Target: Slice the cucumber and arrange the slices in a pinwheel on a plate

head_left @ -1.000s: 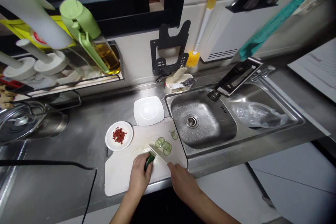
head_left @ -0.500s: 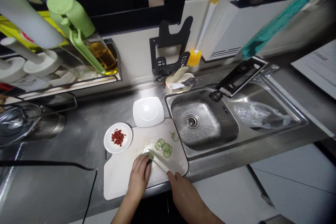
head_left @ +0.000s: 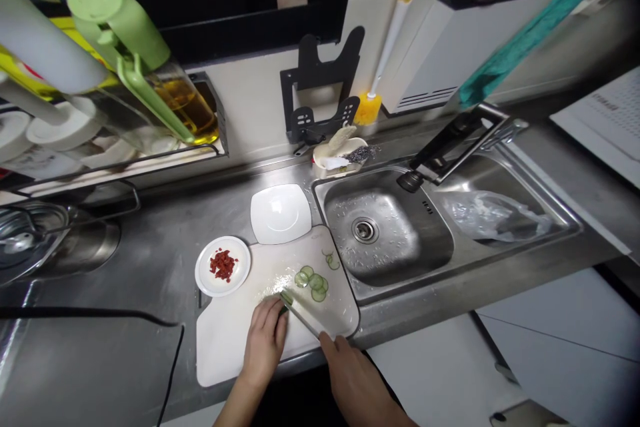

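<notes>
My left hand (head_left: 263,340) is closed over a piece of cucumber (head_left: 286,297), pressing it to the white cutting board (head_left: 225,350); most of the piece is hidden under the fingers. In my right hand (head_left: 350,377) is the handle of a knife (head_left: 303,321), its blade slanting up to the left against the cucumber by my left fingertips. Several thin cucumber slices (head_left: 315,281) lie on the board beyond the blade. Narrow green peel strips (head_left: 331,259) rest near the board's right edge.
A white plate with chopped red pieces (head_left: 223,265) overlaps the board's left corner. Behind the board sits a square white dish (head_left: 281,213). To the right is a steel sink (head_left: 400,267) with a black faucet (head_left: 435,153) and a plastic bag (head_left: 493,213). An oil bottle (head_left: 185,107) stands on the left rack.
The knife blade has shifted slightly and now looks more edge-on at the cucumber. Both hands keep almost the same place, and the view has moved a little. The slices lie as before.
</notes>
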Demonstrator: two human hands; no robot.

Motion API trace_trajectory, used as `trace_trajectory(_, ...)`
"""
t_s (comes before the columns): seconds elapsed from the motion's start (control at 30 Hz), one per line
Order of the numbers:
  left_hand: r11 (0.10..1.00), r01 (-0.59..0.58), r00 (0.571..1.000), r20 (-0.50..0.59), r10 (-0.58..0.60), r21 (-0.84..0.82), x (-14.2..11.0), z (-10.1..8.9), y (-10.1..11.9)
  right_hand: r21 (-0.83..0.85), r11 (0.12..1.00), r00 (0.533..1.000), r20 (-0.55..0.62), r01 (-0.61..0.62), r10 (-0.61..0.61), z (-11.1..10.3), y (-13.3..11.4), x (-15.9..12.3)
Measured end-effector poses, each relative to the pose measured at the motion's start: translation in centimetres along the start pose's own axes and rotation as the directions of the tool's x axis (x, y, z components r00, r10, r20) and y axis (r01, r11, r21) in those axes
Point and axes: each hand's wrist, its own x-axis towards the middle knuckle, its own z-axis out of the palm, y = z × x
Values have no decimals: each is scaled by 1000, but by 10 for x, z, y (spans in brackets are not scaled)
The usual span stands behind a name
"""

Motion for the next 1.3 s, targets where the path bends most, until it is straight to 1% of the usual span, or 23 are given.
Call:
trace_trajectory(0.27,1000,8,1000,7,-8,-1,0,-1,0,31,1000,999,-52,7,-6,3,0,1)
trace_trajectory(0.4,1000,12,1000,13,-12,8,1,-1,0,41,999,999,-50,7,-5,3,0,1)
trace_trajectory(0.5,1000,8,1000,0,-8,15,1,-1,0,26,999,996,-86,32,-30,6,1,0)
trace_trajectory(0.67,1000,-8,1000,-5,8,20,1,0,-1,-11,997,980,-183,72,-73,19,5,2)
trace_trajectory(0.77,1000,-17,1000,-12,17,23,1,0,-1,-35,996,978,-190,86,-91,24,8,4)
trace_trajectory(0.9,1000,-24,1000,-14,25,17,1,0,-1,-53,993,974,-199,102,-111,24,8,6)
trace_trajectory(1.03,1000,-25,1000,-6,26,17,0,1,-2,-81,989,961,-242,120,-137,24,8,6)
trace_trajectory(1.2,999,-23,1000,-12,23,25,0,1,-2,-107,982,921,-343,155,-183,32,9,9)
trace_trajectory(1.3,999,-23,1000,-5,23,26,0,1,-2,-113,979,912,-357,171,-200,33,9,11)
